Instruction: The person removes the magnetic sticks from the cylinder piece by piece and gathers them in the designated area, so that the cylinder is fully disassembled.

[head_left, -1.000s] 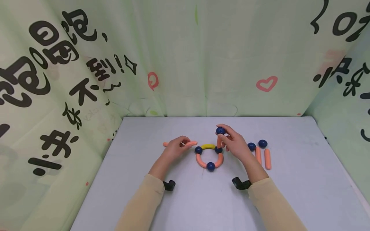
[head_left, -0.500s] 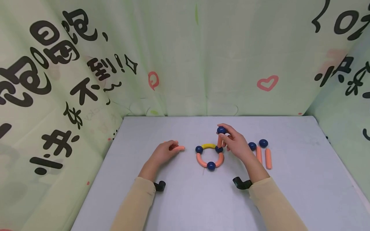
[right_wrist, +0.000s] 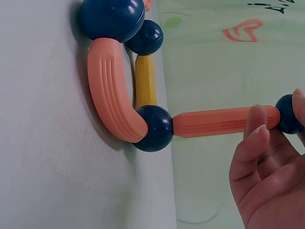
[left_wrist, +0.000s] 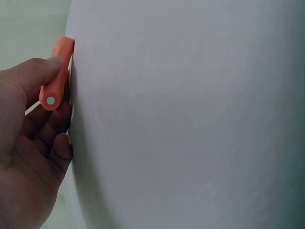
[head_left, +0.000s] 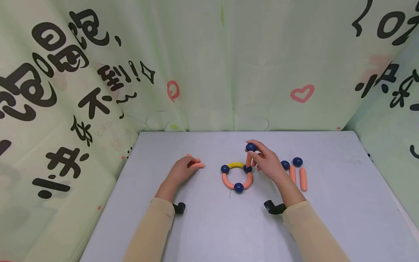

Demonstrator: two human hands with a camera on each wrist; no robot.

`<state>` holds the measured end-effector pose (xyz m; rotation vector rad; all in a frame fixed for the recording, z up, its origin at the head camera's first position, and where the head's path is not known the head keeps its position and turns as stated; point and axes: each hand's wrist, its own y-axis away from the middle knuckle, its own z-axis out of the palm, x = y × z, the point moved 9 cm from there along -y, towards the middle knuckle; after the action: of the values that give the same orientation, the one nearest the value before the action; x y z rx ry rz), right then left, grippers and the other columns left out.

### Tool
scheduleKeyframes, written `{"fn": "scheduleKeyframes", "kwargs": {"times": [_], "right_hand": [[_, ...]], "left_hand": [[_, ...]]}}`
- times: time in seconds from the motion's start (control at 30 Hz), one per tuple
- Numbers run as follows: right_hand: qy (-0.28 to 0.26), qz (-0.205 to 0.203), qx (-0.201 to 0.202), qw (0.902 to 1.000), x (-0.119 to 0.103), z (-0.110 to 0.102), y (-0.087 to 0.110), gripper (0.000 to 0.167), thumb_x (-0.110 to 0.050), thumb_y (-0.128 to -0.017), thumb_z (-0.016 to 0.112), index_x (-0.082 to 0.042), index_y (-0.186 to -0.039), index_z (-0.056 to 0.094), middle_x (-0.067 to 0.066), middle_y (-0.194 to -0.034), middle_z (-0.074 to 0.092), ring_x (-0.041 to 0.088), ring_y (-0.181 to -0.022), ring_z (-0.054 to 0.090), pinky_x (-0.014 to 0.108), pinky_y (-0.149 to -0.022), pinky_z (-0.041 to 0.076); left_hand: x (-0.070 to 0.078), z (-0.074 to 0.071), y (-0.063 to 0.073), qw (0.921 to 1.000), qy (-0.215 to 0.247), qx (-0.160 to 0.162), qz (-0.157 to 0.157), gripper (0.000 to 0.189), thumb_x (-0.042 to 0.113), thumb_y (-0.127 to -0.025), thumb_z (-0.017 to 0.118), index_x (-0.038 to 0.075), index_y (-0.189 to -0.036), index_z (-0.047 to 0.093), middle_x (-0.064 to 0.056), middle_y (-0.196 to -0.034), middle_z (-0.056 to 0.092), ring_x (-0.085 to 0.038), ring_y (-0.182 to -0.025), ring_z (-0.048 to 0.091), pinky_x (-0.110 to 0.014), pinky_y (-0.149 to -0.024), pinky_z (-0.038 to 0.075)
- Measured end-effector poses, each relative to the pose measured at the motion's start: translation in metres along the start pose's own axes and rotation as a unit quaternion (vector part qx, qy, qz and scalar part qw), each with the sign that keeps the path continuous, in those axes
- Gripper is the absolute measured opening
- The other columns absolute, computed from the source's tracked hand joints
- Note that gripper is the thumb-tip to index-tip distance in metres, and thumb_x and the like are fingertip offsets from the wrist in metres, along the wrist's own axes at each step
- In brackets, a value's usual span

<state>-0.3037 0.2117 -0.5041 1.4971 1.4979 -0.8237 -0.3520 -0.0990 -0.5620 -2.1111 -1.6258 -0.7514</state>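
My left hand (head_left: 179, 171) pinches a salmon-pink magnetic stick (left_wrist: 58, 76) between thumb and fingers, low over the tabletop. Part of another pink stick (head_left: 188, 155) shows beyond the fingers. A ring of blue balls, two curved pink sticks (right_wrist: 112, 90) and a yellow curved stick (head_left: 235, 165) lies on the table. From its right rear blue ball (right_wrist: 155, 129) a straight pink stick (right_wrist: 214, 122) stands up, capped by a blue ball (head_left: 250, 147). My right hand (head_left: 267, 162) holds that top ball, its fingers also against the stick's upper end.
Right of my right hand lie two blue balls (head_left: 297, 162) and two straight pink sticks (head_left: 303, 179) on the white table (head_left: 229, 233). A pale green printed curtain (head_left: 203, 65) stands behind and at both sides.
My left hand has moved left, away from the ring, carrying its pink stick to beside the other pink stick. My right hand stays in place on the upright stick and ball.
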Motion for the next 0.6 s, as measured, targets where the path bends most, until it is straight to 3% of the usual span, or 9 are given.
{"fn": "scheduleKeyframes", "kwargs": {"times": [0.23,0.4,0.6], "right_hand": [[0.001,0.001,-0.002,1.0000,0.000,0.002,0.000,0.044,-0.043,-0.101,0.054,-0.044,-0.143,0.042,0.010,-0.113,0.064,0.044,-0.083,0.058,0.041,-0.066,0.053],[0.002,-0.004,-0.002,1.0000,-0.002,0.001,0.001,0.044,-0.044,-0.100,0.054,-0.045,-0.143,0.043,0.012,-0.110,0.064,0.044,-0.083,0.058,0.041,-0.065,0.053],[-0.001,-0.009,-0.002,1.0000,-0.002,0.001,0.001,0.044,-0.044,-0.100,0.054,-0.045,-0.143,0.043,0.012,-0.109,0.064,0.045,-0.083,0.058,0.042,-0.065,0.053]], "left_hand": [[0.002,0.000,0.001,0.9998,-0.008,0.008,0.018,0.034,0.031,-0.092,0.071,0.011,-0.119,0.069,-0.004,-0.110,0.068,-0.016,-0.095,0.060,-0.035,-0.090,0.050],[0.003,-0.001,0.001,0.9998,0.001,0.017,0.014,0.035,0.039,-0.090,0.072,0.014,-0.115,0.070,-0.001,-0.107,0.066,-0.014,-0.094,0.057,-0.033,-0.089,0.049],[0.018,-0.005,-0.002,0.9989,0.017,0.033,0.027,0.028,0.037,-0.088,0.075,0.014,-0.103,0.071,-0.001,-0.100,0.063,-0.016,-0.093,0.057,-0.034,-0.088,0.049]]}}
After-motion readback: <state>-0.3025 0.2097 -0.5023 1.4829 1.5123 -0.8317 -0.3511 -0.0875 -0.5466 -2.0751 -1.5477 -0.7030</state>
